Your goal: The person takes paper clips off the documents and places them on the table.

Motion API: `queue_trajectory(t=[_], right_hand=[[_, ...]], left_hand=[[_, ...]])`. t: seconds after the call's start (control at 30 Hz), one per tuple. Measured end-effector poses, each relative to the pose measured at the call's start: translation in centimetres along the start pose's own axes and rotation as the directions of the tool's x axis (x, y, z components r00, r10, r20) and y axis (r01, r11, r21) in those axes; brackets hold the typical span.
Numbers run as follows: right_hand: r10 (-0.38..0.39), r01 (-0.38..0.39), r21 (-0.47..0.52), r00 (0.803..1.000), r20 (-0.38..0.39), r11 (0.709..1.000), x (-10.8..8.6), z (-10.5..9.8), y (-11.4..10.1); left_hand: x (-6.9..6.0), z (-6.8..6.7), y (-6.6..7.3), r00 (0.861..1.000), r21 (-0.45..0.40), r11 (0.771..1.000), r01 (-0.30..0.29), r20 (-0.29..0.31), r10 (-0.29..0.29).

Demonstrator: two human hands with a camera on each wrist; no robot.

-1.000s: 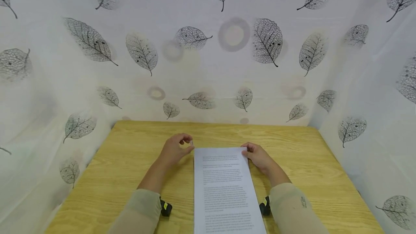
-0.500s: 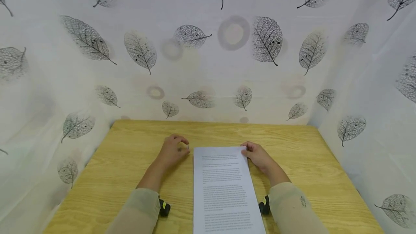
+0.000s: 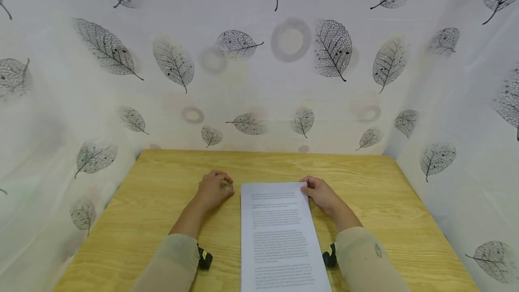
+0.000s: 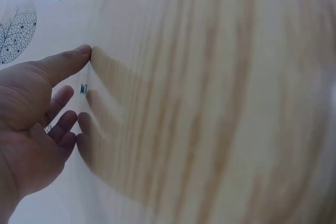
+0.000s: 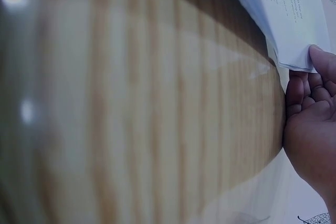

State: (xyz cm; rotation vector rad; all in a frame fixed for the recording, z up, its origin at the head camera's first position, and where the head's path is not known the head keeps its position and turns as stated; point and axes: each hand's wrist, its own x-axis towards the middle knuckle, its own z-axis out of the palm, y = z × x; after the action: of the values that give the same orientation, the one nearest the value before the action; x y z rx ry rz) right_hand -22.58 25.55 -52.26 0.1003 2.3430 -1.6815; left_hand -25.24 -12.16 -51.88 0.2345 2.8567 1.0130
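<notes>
A stack of printed paper sheets (image 3: 279, 238) lies lengthwise on the table. My right hand (image 3: 322, 195) pinches its far right corner, thumb on top and fingers beneath; the right wrist view shows the thumb on the sheets' edge (image 5: 294, 56). Left of the stack, my left hand (image 3: 212, 190) rests by the table surface, thumb and fingers spread apart. In the gap between them is a small shiny item (image 3: 231, 187), which appears as a tiny dark, U-like shape (image 4: 83, 88) in the left wrist view. Its kind is too small to tell, and no finger visibly grips it.
The wood-grain table (image 3: 162, 220) is bounded by a pale curtain (image 3: 251, 84) with leaf prints at the back and both sides. A dark wrist device (image 3: 205, 258) sits at the left cuff, another (image 3: 330, 256) at the right.
My left hand has drawn a little left and down, away from the stack's far left corner, and the small item now shows between its parted fingers. The right hand keeps its pinch on the sheets.
</notes>
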Motion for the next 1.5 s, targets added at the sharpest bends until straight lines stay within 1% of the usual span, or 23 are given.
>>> queue_trajectory(t=[0.13,0.27,0.43,0.57,0.8,0.9,1.03,1.17,1.23,1.33,1.43,1.5], right_hand=[[0.002,-0.002,0.019,1.000,0.012,1.000,-0.2,0.0,0.0],[0.004,-0.004,0.018,1.000,0.019,1.000,-0.4,0.0,0.1],[0.006,-0.006,0.008,1.000,0.003,1.000,-0.6,-0.1,-0.1],[0.009,-0.009,-0.002,1.000,-0.011,1.000,-0.6,-0.2,-0.2],[0.002,-0.002,-0.013,1.000,-0.006,1.000,-0.5,0.0,0.0],[0.014,-0.014,-0.016,1.000,-0.016,1.000,-0.7,0.0,0.0],[0.009,-0.010,-0.037,0.999,-0.043,0.999,-0.9,0.1,-0.1],[-0.010,0.003,-0.080,0.997,-0.079,0.997,-0.7,0.4,0.1],[-0.006,-0.003,-0.093,0.995,-0.096,0.996,-0.5,0.6,0.2],[-0.008,-0.007,-0.118,0.991,-0.131,0.993,-0.3,0.8,0.0],[-0.017,-0.006,-0.133,0.986,-0.168,0.991,-0.1,0.8,-0.6],[-0.028,-0.003,-0.169,0.983,-0.181,0.986,0.0,0.7,-0.9]], left_hand=[[0.0,0.1,-0.4,1.000,0.003,1.000,0.011,0.024,-0.011],[0.1,0.1,-0.6,0.999,0.007,1.000,0.011,0.042,-0.011],[0.0,0.0,-0.4,0.998,-0.009,1.000,0.017,0.059,-0.017],[-0.1,0.0,-0.1,0.998,-0.008,1.000,0.017,0.057,-0.017],[-0.5,0.1,0.2,1.000,-0.005,1.000,0.016,0.011,-0.016],[-0.7,0.5,0.3,1.000,-0.018,1.000,0.010,-0.012,-0.011],[-1.1,0.6,0.6,0.999,-0.042,0.999,-0.006,-0.051,0.003],[-1.6,0.0,1.2,0.995,-0.087,0.996,0.003,-0.102,-0.012],[-1.9,-0.4,1.6,0.993,-0.124,0.992,0.021,-0.116,-0.036],[-2.5,-0.9,2.0,0.991,-0.167,0.985,0.036,-0.121,-0.057],[-3.0,-1.2,2.3,0.991,-0.176,0.984,0.032,-0.122,-0.054],[-3.3,-1.3,2.4,0.991,-0.179,0.984,0.018,-0.128,-0.041]])
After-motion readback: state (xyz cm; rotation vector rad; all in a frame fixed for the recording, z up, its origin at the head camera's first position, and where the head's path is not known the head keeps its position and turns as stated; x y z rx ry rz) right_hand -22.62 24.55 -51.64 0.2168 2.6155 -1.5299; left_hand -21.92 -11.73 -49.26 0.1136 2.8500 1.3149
